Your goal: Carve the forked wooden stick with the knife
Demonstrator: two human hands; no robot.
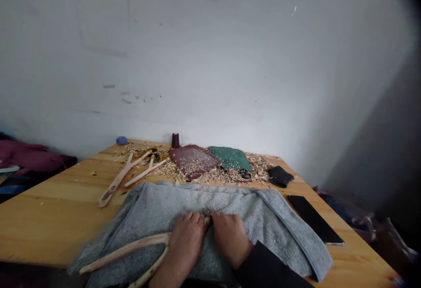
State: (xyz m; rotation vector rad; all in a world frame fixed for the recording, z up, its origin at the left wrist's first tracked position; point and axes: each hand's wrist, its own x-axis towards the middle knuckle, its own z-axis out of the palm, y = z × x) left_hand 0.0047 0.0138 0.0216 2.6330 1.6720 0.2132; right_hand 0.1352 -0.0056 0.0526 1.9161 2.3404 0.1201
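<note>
While L hand (190, 236) grips forked stick (166, 238) w/ prongs (128, 248) out left, R hand (230, 237) curls by its tip (207, 221); hold unclear.

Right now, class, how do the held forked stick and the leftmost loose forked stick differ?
The held stick is in the left hand, over grey cloth; the loose stick lies on the table. The held stick's prongs point back toward the wearer, the loose stick's toward the wall. Both are pale, forked wood.

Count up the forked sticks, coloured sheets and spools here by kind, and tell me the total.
Forked sticks: 3 (held stick, larger loose stick, smaller loose stick)
Coloured sheets: 2 (dark red sheet, green sheet)
Spools: 1 (dark red spool)
Total: 6
</note>
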